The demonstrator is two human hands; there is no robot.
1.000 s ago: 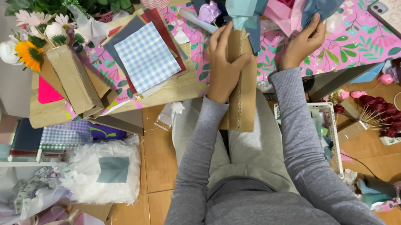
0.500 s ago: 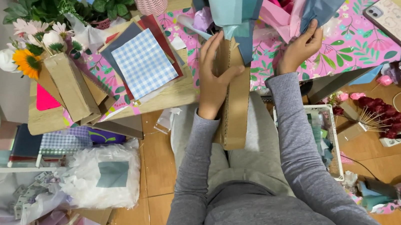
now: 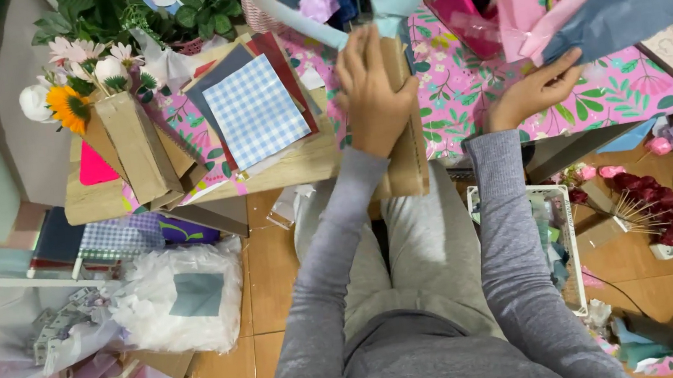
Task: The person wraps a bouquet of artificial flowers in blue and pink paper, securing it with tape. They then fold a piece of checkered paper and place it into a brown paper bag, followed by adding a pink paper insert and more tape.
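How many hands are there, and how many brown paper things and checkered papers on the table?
Hands: 2, left hand and right hand
Brown paper pieces: 2, one under the left hand, one flower wrap
Checkered sheets: 1
Total: 5
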